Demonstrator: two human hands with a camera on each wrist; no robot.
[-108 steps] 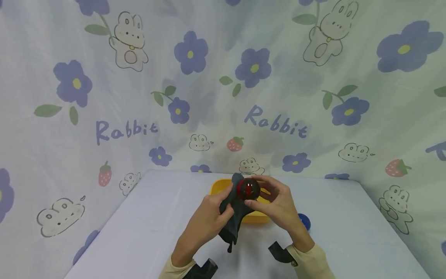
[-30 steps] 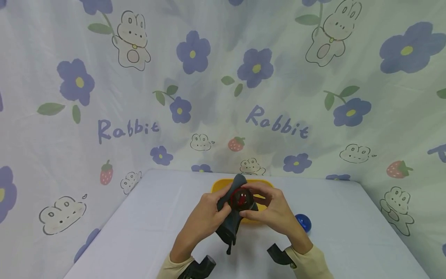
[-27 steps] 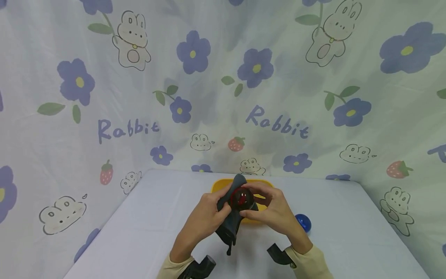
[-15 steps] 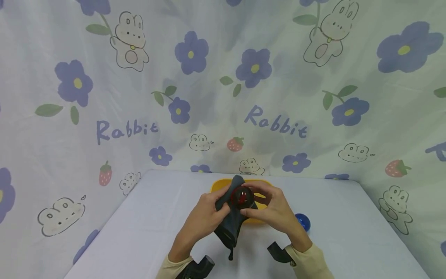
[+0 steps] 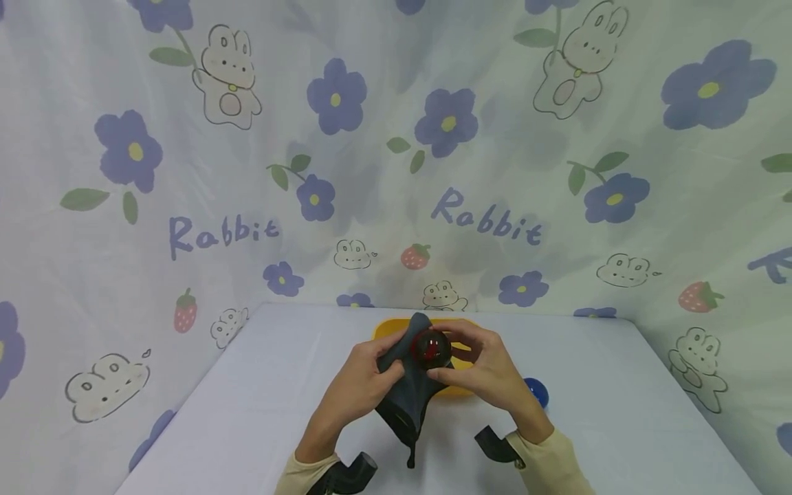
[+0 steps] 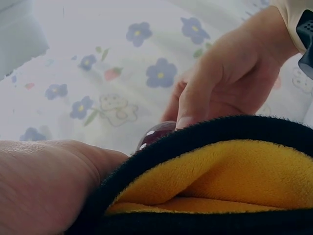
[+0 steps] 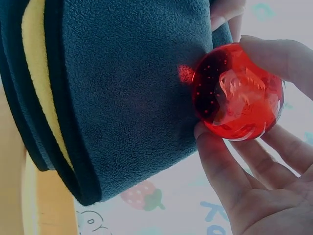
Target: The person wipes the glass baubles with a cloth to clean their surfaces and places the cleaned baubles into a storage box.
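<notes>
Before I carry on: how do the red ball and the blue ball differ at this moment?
Support: the red ball is held up against the dark cloth, while the blue ball sits on the white table.
Look: in the head view the red ball appears dark with red patches; the blue ball is bright blue.
Both are round and shiny.

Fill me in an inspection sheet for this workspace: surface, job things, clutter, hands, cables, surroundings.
Surface: white-covered table.
Job things: see-through red ball against the dark grey-blue cloth, which shows yellow inside.
Clutter: yellow container beyond the hands; blue ball on the table near the right wrist.
Hands: left hand pinches the cloth; right hand holds the red ball.
Cables: nothing seen.
Surroundings: fabric printed with flowers and rabbits.
</notes>
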